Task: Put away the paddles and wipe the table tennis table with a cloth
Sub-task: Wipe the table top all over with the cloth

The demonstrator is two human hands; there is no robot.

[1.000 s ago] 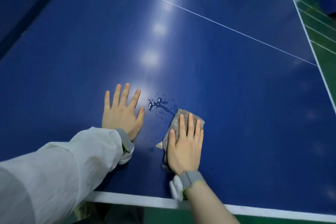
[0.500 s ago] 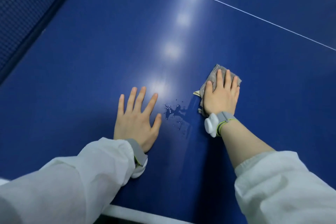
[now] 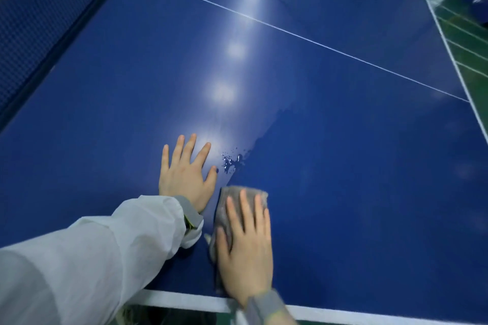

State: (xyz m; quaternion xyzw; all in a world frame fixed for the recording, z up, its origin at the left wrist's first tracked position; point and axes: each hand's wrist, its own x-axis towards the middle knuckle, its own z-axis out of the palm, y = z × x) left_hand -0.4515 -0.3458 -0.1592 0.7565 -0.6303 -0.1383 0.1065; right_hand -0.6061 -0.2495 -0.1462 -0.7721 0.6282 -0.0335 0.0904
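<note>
Near the front edge of the blue worktop (image 3: 343, 166), flat under the right hand (image 3: 245, 253): a grey cloth (image 3: 232, 192), folded, long axis running away from the body, far end showing just past the fingertips. Just beyond and slightly left of that far end, close by: a small cluster of water droplets (image 3: 231, 162), unwiped as yet. Stretching away from the droplets toward the centre line (image 3: 303, 38), a darker damp band, seemingly already passed over by the cloth.

Right hand spread, fingers straight and together, palm pressing the cloth down, nothing gripped; slightly blurred, so exact finger contact hard to read. Wrist at the white border line (image 3: 184, 303) of the near edge, grey wristband (image 3: 266, 306) visible.

Left hand (image 3: 186, 174) just beside the cloth on its left, palm flat on the bare surface, fingers fanned wide, holding nothing, apparently bracing. Thumb tip near the droplets, on their left. White sleeve (image 3: 92, 253) behind it.

Of the two hands, the right lies nearer the droplets for wiping purposes, with the cloth already pointed that way; a short push forward and a touch leftward looks sufficient to cover them. Risk: brushing the left thumb on the way.

Paddles nowhere in view. Net (image 3: 39, 21) along the far left; green floor (image 3: 470, 55) past the right edge.
</note>
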